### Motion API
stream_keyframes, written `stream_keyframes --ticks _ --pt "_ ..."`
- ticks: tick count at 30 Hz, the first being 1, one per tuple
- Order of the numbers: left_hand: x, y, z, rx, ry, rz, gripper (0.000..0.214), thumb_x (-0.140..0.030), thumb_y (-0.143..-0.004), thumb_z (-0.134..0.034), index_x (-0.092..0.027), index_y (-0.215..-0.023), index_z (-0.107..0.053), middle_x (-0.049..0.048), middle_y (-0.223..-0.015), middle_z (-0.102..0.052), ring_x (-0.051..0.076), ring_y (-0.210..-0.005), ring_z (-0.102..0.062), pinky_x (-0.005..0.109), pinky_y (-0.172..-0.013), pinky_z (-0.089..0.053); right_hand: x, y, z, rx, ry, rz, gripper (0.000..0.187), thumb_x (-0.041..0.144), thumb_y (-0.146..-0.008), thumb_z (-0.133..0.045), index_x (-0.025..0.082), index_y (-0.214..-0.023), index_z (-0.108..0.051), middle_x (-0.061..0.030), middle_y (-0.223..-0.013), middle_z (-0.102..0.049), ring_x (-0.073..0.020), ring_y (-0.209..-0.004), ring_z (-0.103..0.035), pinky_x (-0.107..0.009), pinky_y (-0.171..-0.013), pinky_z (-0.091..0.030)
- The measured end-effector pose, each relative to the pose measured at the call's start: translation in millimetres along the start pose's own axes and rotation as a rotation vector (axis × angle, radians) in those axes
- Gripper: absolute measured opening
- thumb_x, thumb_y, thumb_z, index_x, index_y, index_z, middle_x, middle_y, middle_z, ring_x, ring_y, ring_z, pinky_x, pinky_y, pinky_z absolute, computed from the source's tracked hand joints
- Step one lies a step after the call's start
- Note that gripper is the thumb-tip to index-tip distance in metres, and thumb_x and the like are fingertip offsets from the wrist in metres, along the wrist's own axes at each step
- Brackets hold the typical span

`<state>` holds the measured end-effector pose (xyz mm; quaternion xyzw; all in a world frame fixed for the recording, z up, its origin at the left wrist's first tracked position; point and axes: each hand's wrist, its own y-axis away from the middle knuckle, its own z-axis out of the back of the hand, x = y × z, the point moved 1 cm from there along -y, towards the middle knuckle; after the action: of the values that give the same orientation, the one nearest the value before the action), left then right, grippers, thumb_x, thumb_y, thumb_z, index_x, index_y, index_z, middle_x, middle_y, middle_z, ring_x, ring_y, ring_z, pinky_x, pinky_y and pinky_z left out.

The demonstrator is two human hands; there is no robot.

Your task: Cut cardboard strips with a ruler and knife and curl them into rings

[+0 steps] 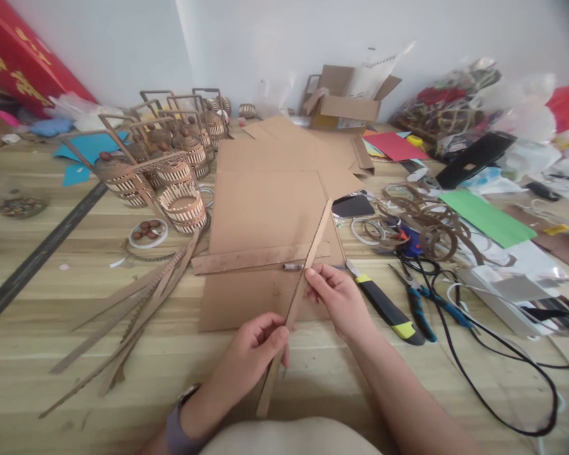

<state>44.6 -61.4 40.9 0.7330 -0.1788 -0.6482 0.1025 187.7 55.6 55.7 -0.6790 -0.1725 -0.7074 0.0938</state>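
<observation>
A long narrow cardboard strip [318, 232] slants across in front of me, its far end raised over the cardboard sheets. My left hand [262, 346] grips its lower part between thumb and fingers. Higher up, my right hand [336, 296] pinches the same strip at its edge. Beneath lies a flat cardboard sheet [260, 202], with a wider cardboard strip [241, 258] across it. A pen-like metal tool [293, 266] rests partly behind the held strip. Just right of my right hand is a black and yellow utility knife [384, 304].
Woven baskets with tall handles [183, 205] stand at the left, near loose cardboard strips [137, 309] and a tape ring [148, 234] around brown beads. Pliers [417, 303], a looping black cable [459, 373], and curled strips [443, 243] occupy the right. An open box [351, 107] stands behind.
</observation>
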Motion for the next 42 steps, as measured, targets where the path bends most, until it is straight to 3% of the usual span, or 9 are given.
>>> stream_keyframes --ticks 9,14,16,18,21,23,33,39,42 --pt "-4 -1 9.0 0.209 0.18 0.162 0.057 -0.068 -0.072 -0.069 -0.012 -0.088 -0.067 -0.0013 -0.057 -0.059 0.006 -0.042 -0.039 0.019 -0.041 -0.026 -10 -14 21 -0.211 -0.171 0.048 0.037 0.056 -0.075 -0.07 0.019 -0.073 -0.065 0.0027 -0.058 -0.057 -0.0087 -0.05 -0.044 -0.023 -0.049 -0.034" --pt "-5 -6 15.3 0.048 0.305 0.106 0.052 -0.063 -0.069 -0.076 -0.013 -0.08 -0.068 -0.0011 -0.067 -0.059 0.005 -0.046 -0.041 0.019 -0.043 -0.03 -8 -4 15 -0.224 0.057 0.123 0.031 0.047 -0.084 -0.063 0.021 -0.1 -0.067 -0.0023 -0.079 -0.069 -0.0123 -0.059 -0.055 -0.027 -0.056 -0.045" --pt "-5 -9 18.1 -0.068 0.358 0.073 0.052 -0.062 -0.065 -0.079 -0.013 -0.078 -0.067 -0.0017 -0.067 -0.058 0.005 -0.047 -0.042 0.019 -0.043 -0.031 -4 7 7 -0.185 0.276 0.222 0.019 0.039 -0.086 -0.061 0.023 -0.095 -0.068 -0.0013 -0.076 -0.068 -0.0127 -0.06 -0.055 -0.026 -0.056 -0.046" --pt "-6 -11 20.5 -0.168 0.398 0.068 0.053 -0.061 -0.062 -0.082 -0.014 -0.079 -0.067 -0.0022 -0.066 -0.058 0.005 -0.048 -0.043 0.019 -0.044 -0.032 0 19 -3 -0.012 0.464 0.36 0.01 0.03 -0.089 -0.059 0.024 -0.087 -0.068 0.0004 -0.07 -0.065 -0.0124 -0.06 -0.056 -0.025 -0.056 -0.045" --pt "-6 -12 22.5 -0.273 0.425 0.053 0.054 -0.061 -0.062 -0.082 -0.014 -0.085 -0.068 -0.0042 -0.06 -0.055 0.006 -0.048 -0.043 0.019 -0.045 -0.032 0 35 -18 0.282 0.595 0.553 0.013 0.022 -0.093 -0.055 0.023 -0.091 -0.067 -0.0011 -0.076 -0.066 -0.0126 -0.067 -0.061 -0.023 -0.06 -0.048" --pt "-7 -12 22.6 -0.309 0.413 0.022 0.054 -0.06 -0.064 -0.081 -0.013 -0.087 -0.069 -0.005 -0.058 -0.053 0.006 -0.048 -0.043 0.019 -0.046 -0.031 -4 41 -24 0.35 0.654 0.627 0.013 0.022 -0.094 -0.054 0.021 -0.097 -0.067 -0.0033 -0.082 -0.068 -0.0136 -0.072 -0.064 -0.025 -0.063 -0.05" --pt "-4 -12 19.5 -0.311 0.351 -0.031 0.051 -0.059 -0.068 -0.078 -0.013 -0.087 -0.067 -0.0051 -0.057 -0.053 0.007 -0.049 -0.045 0.02 -0.046 -0.033 -10 44 -26 0.281 0.821 0.793 0.013 0.026 -0.095 -0.055 0.02 -0.092 -0.065 -0.0042 -0.078 -0.068 -0.0157 -0.067 -0.064 -0.029 -0.061 -0.05" --pt "-3 -9 19.9 -0.263 0.339 -0.029 0.052 -0.06 -0.072 -0.075 -0.012 -0.09 -0.067 -0.0055 -0.055 -0.05 0.007 -0.046 -0.043 0.019 -0.042 -0.032 -11 44 -25 0.284 0.696 0.782 0.012 0.018 -0.094 -0.054 0.022 -0.099 -0.063 -0.005 -0.089 -0.069 -0.0156 -0.078 -0.066 -0.029 -0.068 -0.053" --pt "-2 -9 17.6 -0.177 0.304 -0.043 0.049 -0.063 -0.077 -0.07 -0.014 -0.078 -0.063 -0.0051 -0.054 -0.048 0.008 -0.047 -0.042 0.019 -0.043 -0.034 -10 45 -25 0.233 0.617 0.781 0.012 0.014 -0.091 -0.056 0.022 -0.098 -0.062 -0.0062 -0.096 -0.068 -0.0171 -0.091 -0.066 -0.03 -0.076 -0.055"
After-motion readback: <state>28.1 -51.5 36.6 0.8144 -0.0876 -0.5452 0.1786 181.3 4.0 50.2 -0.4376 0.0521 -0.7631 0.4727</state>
